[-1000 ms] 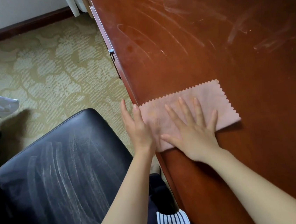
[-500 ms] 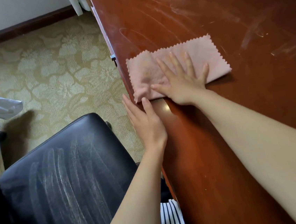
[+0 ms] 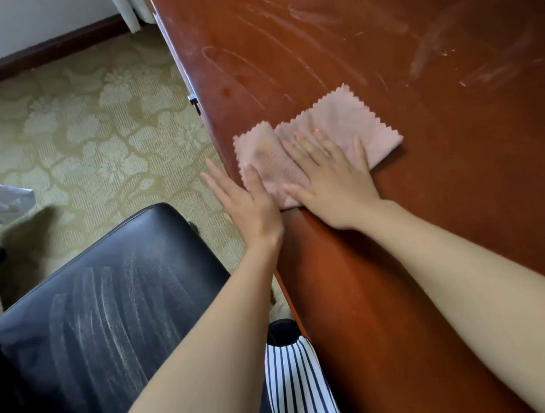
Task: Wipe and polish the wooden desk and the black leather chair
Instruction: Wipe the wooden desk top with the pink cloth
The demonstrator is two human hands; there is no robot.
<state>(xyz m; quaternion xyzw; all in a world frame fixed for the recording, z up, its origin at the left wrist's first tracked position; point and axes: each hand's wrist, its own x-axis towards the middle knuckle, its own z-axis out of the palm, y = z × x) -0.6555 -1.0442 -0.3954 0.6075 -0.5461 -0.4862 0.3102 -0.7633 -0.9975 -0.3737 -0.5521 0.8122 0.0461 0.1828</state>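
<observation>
Cloth [image 3: 353, 120] drawn back nearer, long axis across desk [image 3: 451, 228]

Desk top: open wood on the wooden desk [image 3: 449, 204] beyond and right of the pink cloth [image 3: 349, 121].
Desk edge: black leather chair [image 3: 107, 307] stands just beside it.
Floor: open carpet [image 3: 87, 124] past the chair.

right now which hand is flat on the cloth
The right hand, fingers spread on the pink cloth; the left hand sits at the desk edge, mostly off it.
</observation>
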